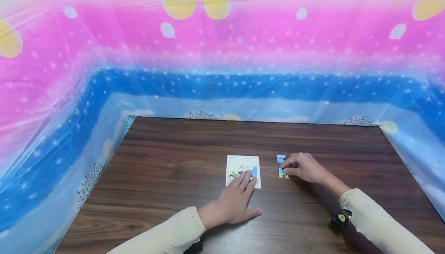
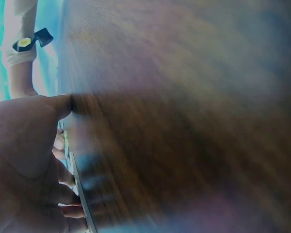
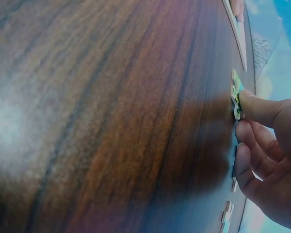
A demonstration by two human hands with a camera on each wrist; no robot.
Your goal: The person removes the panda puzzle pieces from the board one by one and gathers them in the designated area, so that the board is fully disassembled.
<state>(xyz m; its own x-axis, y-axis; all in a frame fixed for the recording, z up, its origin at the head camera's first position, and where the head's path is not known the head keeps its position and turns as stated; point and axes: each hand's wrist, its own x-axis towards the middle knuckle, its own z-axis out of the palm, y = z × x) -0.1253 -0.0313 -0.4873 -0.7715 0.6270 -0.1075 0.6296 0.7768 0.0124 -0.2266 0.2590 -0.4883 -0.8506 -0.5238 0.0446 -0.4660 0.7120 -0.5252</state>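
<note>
A white square puzzle tray (image 1: 242,159) lies on the table, with part of a picture in blue, green, black and white fitted in it. My left hand (image 1: 234,203) rests on the tray's lower part, fingers straight and thumb spread onto the wood; the fingers hide some of the picture. To the right of the tray, my right hand (image 1: 306,167) pinches a green and blue jigsaw piece (image 1: 282,172) between thumb and fingers. That piece (image 3: 235,99) stays close to the tabletop in the right wrist view. A blue jigsaw piece (image 1: 281,158) lies just behind it, partly covered by the fingers.
The dark wooden table (image 1: 167,157) ends at a pink and blue patterned cloth (image 1: 222,53) at the back and sides. In the right wrist view, another loose jigsaw piece (image 3: 227,216) lies beyond the fingers. A black wrist device (image 1: 342,218) sits under the right sleeve.
</note>
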